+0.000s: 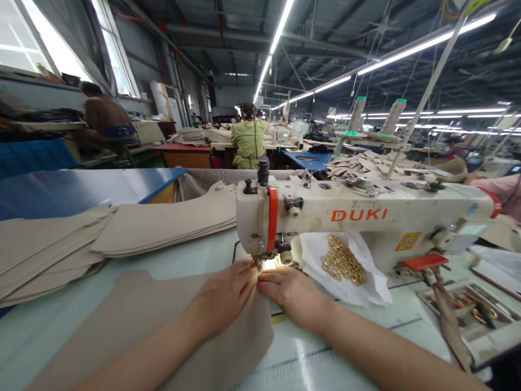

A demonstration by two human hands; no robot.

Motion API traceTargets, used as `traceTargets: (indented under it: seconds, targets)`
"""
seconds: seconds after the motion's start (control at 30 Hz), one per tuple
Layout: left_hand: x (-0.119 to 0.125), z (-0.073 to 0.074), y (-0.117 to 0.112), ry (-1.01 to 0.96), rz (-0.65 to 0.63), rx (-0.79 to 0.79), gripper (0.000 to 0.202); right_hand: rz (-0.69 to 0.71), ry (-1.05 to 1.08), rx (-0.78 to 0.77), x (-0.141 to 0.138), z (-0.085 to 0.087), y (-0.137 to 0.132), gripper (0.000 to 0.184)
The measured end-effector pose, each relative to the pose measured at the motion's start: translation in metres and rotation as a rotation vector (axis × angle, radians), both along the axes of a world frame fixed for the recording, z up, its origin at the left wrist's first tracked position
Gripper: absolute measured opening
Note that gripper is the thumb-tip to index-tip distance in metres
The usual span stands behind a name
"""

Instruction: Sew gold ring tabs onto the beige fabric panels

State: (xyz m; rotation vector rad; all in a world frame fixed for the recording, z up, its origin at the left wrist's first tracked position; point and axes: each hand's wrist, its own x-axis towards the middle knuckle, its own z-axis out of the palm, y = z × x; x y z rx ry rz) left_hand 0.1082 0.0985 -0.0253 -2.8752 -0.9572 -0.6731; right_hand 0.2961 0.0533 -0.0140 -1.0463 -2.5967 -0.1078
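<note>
A large beige panel (163,304), leather or cloth, lies flat on the sewing table with its right edge under the sewing machine (309,209). On the panel, just left of the lit presser foot (260,262), rests my left hand (222,293), its fingers stretched out flat. My right hand (291,293) is at the panel's edge in front of the needle area, fingers together and closed on that edge. The fingertips of both hands almost meet there. The needle tip and any small piece under the fingers are hidden.
Stacked beige panels (171,220) lie at the left. Behind the machine arm, gold chain (344,260) sits on white wrapping (376,288). A tool tray (472,304) stands at the right. Thread cones (356,115) rise behind; a person in green (249,142) sits farther back.
</note>
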Motion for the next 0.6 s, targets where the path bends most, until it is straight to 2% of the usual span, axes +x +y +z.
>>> traceTargets:
  seconds: [0.13, 0.27, 0.43, 0.6]
  targets:
    - [-0.005, 0.001, -0.005, -0.014, 0.022, -0.013, 0.032, 0.021, 0.002, 0.004, -0.002, 0.000, -0.003, 0.014]
    - [-0.022, 0.004, -0.029, -0.041, 0.029, -0.070, 0.029, 0.095, 0.017, 0.025, -0.010, -0.001, -0.014, 0.013]
    - [-0.036, 0.008, -0.053, -0.016, 0.079, -0.117, 0.032, 0.206, 0.049, 0.066, -0.019, -0.002, -0.024, 0.020]
    - [-0.045, 0.019, -0.076, -0.056, 0.212, -0.118, 0.051, 0.203, 0.039, 0.092, -0.019, 0.000, -0.027, 0.021]
